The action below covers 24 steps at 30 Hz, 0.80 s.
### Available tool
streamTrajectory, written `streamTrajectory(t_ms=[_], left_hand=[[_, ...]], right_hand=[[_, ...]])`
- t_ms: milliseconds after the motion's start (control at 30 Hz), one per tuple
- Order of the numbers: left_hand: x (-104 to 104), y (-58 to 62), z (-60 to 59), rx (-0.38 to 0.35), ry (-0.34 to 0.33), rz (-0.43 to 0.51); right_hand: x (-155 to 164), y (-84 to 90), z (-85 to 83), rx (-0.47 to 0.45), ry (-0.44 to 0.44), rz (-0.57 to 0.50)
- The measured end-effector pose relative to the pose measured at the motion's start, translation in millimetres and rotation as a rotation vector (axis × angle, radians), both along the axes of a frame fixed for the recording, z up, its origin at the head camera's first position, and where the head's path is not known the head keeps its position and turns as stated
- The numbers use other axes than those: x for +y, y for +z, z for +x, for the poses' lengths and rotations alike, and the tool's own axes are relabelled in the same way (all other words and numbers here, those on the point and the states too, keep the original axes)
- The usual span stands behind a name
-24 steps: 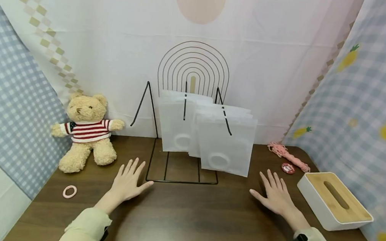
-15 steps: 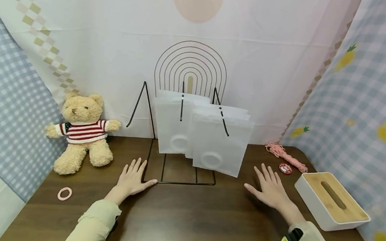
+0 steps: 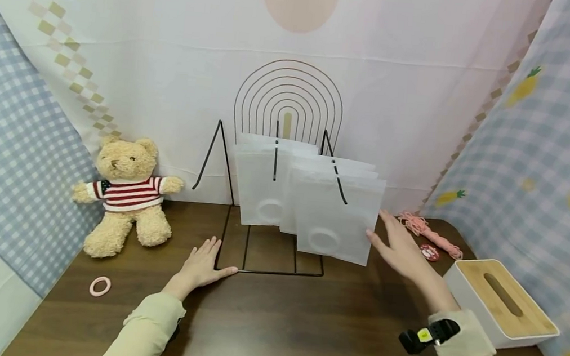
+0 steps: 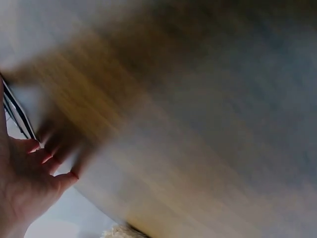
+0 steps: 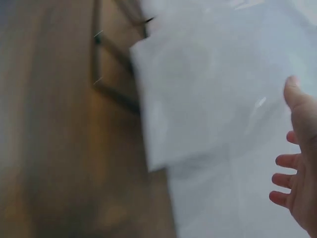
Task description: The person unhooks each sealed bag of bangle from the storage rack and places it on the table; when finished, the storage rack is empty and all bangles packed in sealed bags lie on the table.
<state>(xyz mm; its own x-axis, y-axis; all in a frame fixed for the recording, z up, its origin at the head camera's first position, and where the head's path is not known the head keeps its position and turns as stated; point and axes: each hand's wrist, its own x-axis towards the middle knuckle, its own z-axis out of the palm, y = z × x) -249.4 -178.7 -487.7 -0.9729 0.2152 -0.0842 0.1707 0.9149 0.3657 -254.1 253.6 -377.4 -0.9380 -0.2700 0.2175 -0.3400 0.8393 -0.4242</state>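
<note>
Unlabelled frosted pouch (image 3: 338, 219) (right hand (image 3: 400, 246) beside)

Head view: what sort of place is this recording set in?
Probably a staged tabletop set rather than a lived-in room: a dark wooden table closed in by hung patterned cloths, with props laid out, a teddy bear and a wire rack holding frosted sleeves.

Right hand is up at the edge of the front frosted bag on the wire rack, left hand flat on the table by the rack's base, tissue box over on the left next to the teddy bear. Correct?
Not quite: the tissue box sits on the right side of the table, far from the teddy bear, as the head view shows. The rest holds: right hand at the front frosted bag, left hand flat by the wire rack.
</note>
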Motion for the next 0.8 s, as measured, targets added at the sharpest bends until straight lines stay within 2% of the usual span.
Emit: streamTrajectory(t_ms=[167, 333, 400, 467, 567, 700, 800], left_hand=[[2.5, 3.4, -0.6, -0.018, 0.005, -0.005], [4.5, 8.5, -3.4, -0.049, 0.011, -0.014], [5.4, 10.1, -4.4, -0.054, 0.011, -0.019], [5.7, 10.6, -4.9, -0.055, 0.010, -0.022], [5.7, 10.8, -4.1, -0.062, 0.012, -0.019], [5.2, 9.8, -2.6, -0.065, 0.014, -0.013], [4.5, 9.7, -1.2, -0.060, 0.013, -0.008]], right_hand=[[-22.6, 29.4, -5.2, 0.153, -0.038, -0.256], [-45.0, 44.3, -5.3, 0.444, -0.118, -0.514], [-49.9, 47.1, -4.2, 0.555, -0.122, -0.574], [-52.4, 49.3, -3.3, 0.613, -0.120, -0.606], [-53.0, 52.1, -1.5, 0.588, -0.119, -0.647], [-50.5, 56.5, 1.0, 0.460, -0.128, -0.675], [-49.2, 62.3, 5.3, 0.371, -0.089, -0.698]])
